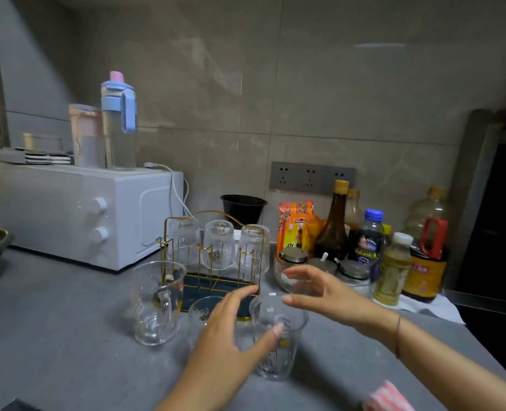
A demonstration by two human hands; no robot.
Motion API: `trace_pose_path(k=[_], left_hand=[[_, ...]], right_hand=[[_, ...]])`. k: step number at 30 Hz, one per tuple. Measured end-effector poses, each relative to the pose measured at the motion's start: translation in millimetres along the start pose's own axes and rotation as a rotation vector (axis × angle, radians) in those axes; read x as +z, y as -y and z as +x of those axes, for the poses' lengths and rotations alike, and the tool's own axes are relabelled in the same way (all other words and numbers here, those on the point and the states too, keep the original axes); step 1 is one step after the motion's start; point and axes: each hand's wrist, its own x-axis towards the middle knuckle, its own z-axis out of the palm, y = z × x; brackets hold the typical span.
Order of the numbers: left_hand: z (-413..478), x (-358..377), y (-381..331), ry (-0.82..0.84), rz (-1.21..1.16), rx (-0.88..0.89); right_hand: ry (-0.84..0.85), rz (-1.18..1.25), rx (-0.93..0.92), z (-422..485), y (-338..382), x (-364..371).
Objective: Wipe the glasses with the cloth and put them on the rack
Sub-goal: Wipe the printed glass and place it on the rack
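Before the rack [213,284] on the surface [53,336], the nearest glass [284,360] stands upright, mouth up; left hand [231,330] and right hand [320,289] flank it, grips spread; cloth [388,396] at near edge.

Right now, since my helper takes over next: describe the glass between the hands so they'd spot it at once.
Start at the gold wire rack beside the white oven. Of three clear glasses before it, take the rightmost glass. Unlike the handled mug, it has no handle and stands frontmost.
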Motion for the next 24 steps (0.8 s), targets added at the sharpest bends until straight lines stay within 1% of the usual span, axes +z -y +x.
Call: trace_pose_path(k=[4,6,8,11,17,21,24], left_hand=[[-19,34,13,-0.003,-0.025,-0.081],[-19,50,23,-0.002,-0.024,-0.152],[-15,64,31,-0.031,-0.06,-0.187],[-5,75,40,-0.08,-0.144,-0.217],[11,81,37,-0.134,-0.221,-0.257],[10,84,31,-0.179,-0.18,-0.286],[-1,89,24,-0.216,-0.215,-0.266]], right_hand=[[-0.077,0.158,0.043,-31,-29,10],[-0.129,0.184,0.055,-47,-38,13],[-0.155,0.163,0.071,-65,-48,12],[-0.199,0.093,0.095,-93,-64,8],[-0.392,-0.139,0.145,-139,-91,-4],[-0.377,-0.323,0.213,-155,-97,2],[-0.419,-0.448,0.203,-161,-98,9]])
